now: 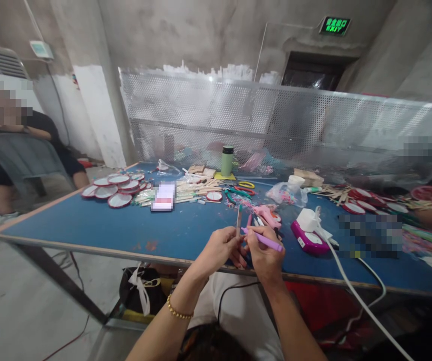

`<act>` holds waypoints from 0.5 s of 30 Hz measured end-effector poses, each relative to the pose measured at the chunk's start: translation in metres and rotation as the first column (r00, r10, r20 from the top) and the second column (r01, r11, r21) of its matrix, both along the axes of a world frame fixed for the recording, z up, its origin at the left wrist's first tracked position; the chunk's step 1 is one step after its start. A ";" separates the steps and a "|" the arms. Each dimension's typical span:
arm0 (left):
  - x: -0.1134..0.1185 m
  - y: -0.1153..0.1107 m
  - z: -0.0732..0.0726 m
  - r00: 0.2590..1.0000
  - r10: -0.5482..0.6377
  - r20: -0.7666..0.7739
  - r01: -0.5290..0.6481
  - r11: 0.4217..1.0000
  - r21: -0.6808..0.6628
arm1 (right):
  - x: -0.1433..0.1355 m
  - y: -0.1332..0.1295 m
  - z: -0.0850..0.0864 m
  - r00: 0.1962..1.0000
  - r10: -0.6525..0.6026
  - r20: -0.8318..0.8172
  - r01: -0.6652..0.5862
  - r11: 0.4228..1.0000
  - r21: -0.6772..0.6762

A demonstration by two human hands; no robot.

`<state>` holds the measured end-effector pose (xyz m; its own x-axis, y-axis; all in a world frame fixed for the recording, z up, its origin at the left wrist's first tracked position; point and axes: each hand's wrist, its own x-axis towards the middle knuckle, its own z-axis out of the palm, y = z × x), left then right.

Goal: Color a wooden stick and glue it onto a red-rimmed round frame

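Observation:
Near the front edge of the blue table (99, 235), my left hand (223, 245) pinches a thin flat wooden stick (239, 220), held upright with a greenish upper end. My right hand (266, 255) grips a purple marker pen (264, 239), its tip pointing left at the stick. Both hands are close together, fingers closed. Just beyond them lie a pink glue gun (267, 215) and several pens, partly hidden by my right hand. Orange-handled and green-handled tools sit farther back beside colourful strings.
Round red-rimmed white discs (106, 192) are piled at the left, near many wooden sticks (201, 189) and a phone (164, 196). A green bottle (227, 161) stands at the back. To the right, a magenta power strip (308, 239) trails a white cable (346, 278). People sit at both sides.

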<state>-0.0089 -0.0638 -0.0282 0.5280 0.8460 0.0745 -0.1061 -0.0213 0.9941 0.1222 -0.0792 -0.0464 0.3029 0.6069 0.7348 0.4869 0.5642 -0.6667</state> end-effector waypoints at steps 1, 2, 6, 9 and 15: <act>0.000 0.000 0.000 1.000 -0.001 -0.003 0.001 1.000 0.000 | 0.000 0.000 0.000 1.000 -0.005 0.001 0.005 1.000 0.001; 0.000 0.000 0.001 1.000 -0.001 -0.005 0.001 1.000 -0.001 | -0.001 -0.001 0.001 1.000 -0.009 -0.002 0.009 1.000 0.007; -0.001 0.000 0.001 1.000 -0.003 -0.006 0.003 1.000 -0.005 | -0.001 -0.002 0.001 1.000 -0.011 -0.017 0.011 1.000 0.030; -0.001 0.000 0.000 1.000 -0.014 0.001 0.014 1.000 -0.005 | -0.002 -0.004 0.004 1.000 0.004 0.018 -0.005 0.999 0.053; -0.001 0.001 -0.003 1.000 -0.012 0.013 0.012 1.000 0.005 | -0.003 -0.008 0.010 0.996 -0.024 0.086 0.018 0.998 0.063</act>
